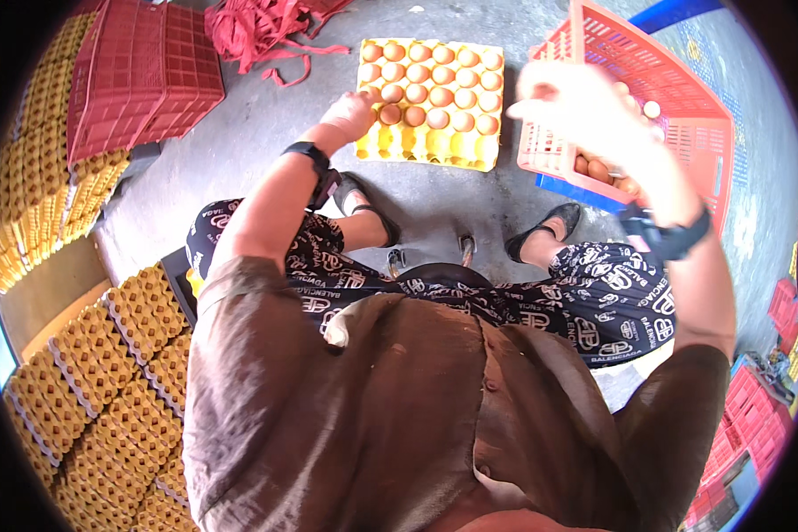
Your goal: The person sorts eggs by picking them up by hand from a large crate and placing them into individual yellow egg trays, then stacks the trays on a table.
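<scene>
A yellow egg tray (pixel 390 146) lies on the floor in front of me. Brown eggs (pixel 439 95) fill its far rows, while cups along the near edge hold none. My left hand (pixel 353 113) is at the tray's left edge, fingers curled beside the eggs there; what they hold, if anything, is hidden. Between the tray and a pink plastic basket (pixel 705 146), my right hand (pixel 563 96) is raised with fingers bent inward. Glare washes it out, so its contents cannot be made out. Loose eggs (pixel 598 168) lie inside the basket, partly covered by my right forearm.
Stacked red crates (pixel 146 80) stand at the far left, near a heap of red strips (pixel 257 31). Piles of egg trays (pixel 106 390) rise along my left side. More red crates (pixel 754 417) are at the right. My feet are just nearer than the tray.
</scene>
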`<action>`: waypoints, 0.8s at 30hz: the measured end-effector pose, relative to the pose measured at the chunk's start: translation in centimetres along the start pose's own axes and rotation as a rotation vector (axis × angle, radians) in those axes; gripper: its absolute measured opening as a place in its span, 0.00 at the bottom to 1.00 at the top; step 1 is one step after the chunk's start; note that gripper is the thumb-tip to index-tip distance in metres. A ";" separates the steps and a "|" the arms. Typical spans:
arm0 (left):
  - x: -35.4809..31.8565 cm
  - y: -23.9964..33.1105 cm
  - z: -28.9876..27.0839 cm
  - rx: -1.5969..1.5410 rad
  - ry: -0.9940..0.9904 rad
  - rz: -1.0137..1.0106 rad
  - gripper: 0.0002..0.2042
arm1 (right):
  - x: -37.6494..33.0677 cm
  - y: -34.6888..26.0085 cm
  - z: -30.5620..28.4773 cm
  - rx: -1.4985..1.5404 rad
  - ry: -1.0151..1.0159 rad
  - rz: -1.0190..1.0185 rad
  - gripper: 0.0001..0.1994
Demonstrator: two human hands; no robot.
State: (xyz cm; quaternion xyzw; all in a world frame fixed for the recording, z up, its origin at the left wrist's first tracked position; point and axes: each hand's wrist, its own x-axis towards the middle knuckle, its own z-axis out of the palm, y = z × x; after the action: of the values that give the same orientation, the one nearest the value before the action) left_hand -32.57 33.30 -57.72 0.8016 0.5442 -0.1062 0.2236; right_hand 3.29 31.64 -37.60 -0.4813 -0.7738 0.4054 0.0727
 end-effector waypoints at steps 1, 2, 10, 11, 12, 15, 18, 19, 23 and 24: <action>-0.2 -1.9 2.5 0.046 -0.012 0.034 0.21 | 1.7 -1.6 2.7 -0.063 -0.064 -0.003 0.14; -0.1 -0.7 2.4 0.092 -0.002 0.020 0.22 | 3.5 0.2 5.5 -0.237 -0.076 0.023 0.19; 1.9 0.0 1.3 -0.076 0.203 0.165 0.15 | 7.0 10.1 18.8 -0.683 0.025 0.484 0.17; 2.1 1.4 0.9 -0.217 0.205 0.131 0.16 | 7.5 13.5 20.0 -0.683 0.093 0.436 0.15; 2.1 1.5 1.5 -0.216 0.177 0.131 0.17 | 7.6 13.4 20.6 -0.776 0.142 0.361 0.15; 3.4 1.4 4.5 -0.037 0.206 0.106 0.23 | 7.9 13.3 19.8 -0.807 0.132 0.240 0.15; 3.8 2.6 2.8 0.042 0.025 0.058 0.23 | 8.0 12.5 18.7 -0.339 0.173 0.397 0.21; 4.5 3.1 2.3 0.140 0.015 0.073 0.21 | 8.8 13.0 19.1 -0.272 0.204 0.400 0.21; 3.8 2.5 2.9 0.121 0.066 -0.033 0.14 | 10.0 9.9 19.7 -0.454 0.115 0.272 0.20; 3.1 3.3 2.1 0.105 0.078 -0.042 0.13 | 10.0 9.7 19.4 -0.492 0.088 0.264 0.19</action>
State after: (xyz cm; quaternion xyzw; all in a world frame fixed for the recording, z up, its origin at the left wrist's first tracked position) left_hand -28.19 33.89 -60.04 0.8042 0.5628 -0.1082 0.1576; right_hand -5.07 30.83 -59.98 -0.5982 -0.7757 0.1900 -0.0660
